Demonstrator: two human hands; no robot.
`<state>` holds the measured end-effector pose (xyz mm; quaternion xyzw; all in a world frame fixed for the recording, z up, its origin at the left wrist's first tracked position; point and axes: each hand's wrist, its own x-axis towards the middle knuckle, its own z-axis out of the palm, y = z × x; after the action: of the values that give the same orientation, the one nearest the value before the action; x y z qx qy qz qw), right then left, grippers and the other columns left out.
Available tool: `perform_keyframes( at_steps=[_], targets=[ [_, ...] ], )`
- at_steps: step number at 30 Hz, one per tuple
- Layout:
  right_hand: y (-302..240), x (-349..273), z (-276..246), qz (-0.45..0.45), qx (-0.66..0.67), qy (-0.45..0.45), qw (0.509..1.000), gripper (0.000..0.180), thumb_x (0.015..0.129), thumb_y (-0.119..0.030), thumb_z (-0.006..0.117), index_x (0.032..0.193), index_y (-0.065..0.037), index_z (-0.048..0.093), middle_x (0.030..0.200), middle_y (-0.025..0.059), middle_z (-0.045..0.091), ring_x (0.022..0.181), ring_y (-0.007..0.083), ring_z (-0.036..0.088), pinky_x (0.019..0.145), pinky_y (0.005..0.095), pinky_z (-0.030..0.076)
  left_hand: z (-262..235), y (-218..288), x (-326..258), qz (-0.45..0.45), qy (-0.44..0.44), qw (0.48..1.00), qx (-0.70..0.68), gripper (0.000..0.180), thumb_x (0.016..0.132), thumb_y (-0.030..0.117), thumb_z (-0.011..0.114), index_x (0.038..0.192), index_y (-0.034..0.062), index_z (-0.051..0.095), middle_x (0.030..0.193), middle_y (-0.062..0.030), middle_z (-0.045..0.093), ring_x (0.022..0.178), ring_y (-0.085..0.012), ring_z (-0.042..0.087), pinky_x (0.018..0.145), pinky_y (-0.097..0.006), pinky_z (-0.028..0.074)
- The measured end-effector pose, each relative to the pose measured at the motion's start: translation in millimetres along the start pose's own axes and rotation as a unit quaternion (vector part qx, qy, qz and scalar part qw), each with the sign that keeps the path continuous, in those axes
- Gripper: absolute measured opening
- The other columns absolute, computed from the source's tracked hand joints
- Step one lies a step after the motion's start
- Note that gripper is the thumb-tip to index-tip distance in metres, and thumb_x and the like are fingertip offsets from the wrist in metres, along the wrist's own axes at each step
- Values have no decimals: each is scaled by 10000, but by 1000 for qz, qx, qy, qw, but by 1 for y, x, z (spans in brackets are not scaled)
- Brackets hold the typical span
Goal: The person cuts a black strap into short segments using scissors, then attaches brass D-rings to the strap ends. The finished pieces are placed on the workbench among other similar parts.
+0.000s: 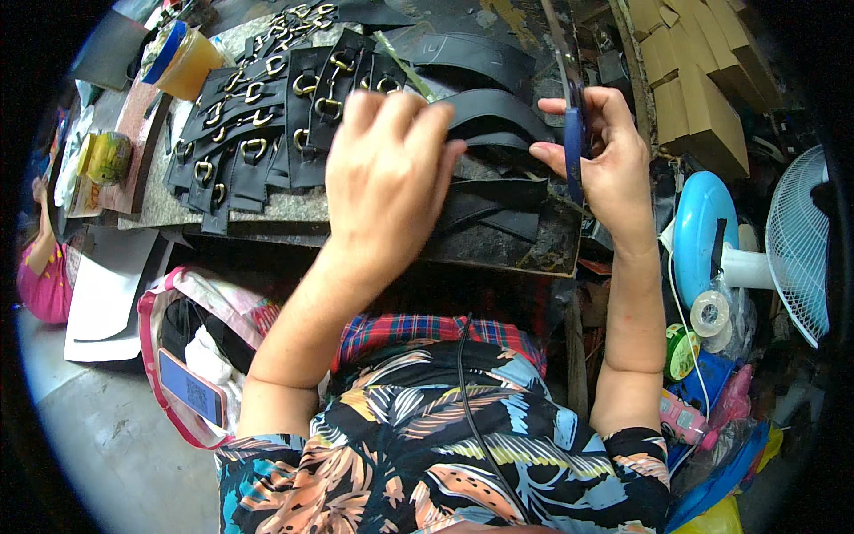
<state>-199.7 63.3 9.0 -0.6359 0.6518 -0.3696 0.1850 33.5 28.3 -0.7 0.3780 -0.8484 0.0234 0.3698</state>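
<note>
My right hand (616,165) is closed round the blue handles of a pair of scissors (574,147), whose blades point away from me. My left hand (384,173) hovers over the bench with curled fingers; what they hold, if anything, is hidden. Just beyond its fingers lies a thin greenish strip (405,64). Black leather straps (489,109) curve between my two hands. On the left, overlapping black strap pieces with metal rings (253,147) cover a grey slab.
A jar with yellow contents (107,158) and a blue-rimmed tub (191,67) stand at the left. Cardboard boxes (703,116) and a fan (799,245) are at the right. A bag with a phone (191,387) sits below the bench. At the far left is another person's arm (42,227).
</note>
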Motion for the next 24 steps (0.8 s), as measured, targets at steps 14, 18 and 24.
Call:
perform_keyframes(
  at_steps=[14,18,24],
  targets=[
    [-19,14,-14,-140,119,-67,981,491,782,-74,729,1205,-46,483,1108,69,657,828,83,518,793,237,456,-12,-17,29,-40,-79,964,-249,410,668,108,843,1036,80,664,935,-56,664,862,-265,639,758,-372,516],
    [-27,-5,-28,-129,142,-63,979,523,750,45,725,1208,-33,484,1055,80,663,999,152,628,892,277,492,-31,-12,18,-187,-207,761,-585,412,841,83,749,1214,-40,624,984,-45,682,785,-77,602,712,-234,518],
    [-22,-61,-44,-49,100,-10,994,513,779,0,773,1205,-15,486,1137,113,675,1018,141,612,904,270,473,-29,10,-8,-251,-211,678,-658,378,885,31,650,1258,-17,610,985,-42,682,834,-77,627,722,-226,521]
  ],
)
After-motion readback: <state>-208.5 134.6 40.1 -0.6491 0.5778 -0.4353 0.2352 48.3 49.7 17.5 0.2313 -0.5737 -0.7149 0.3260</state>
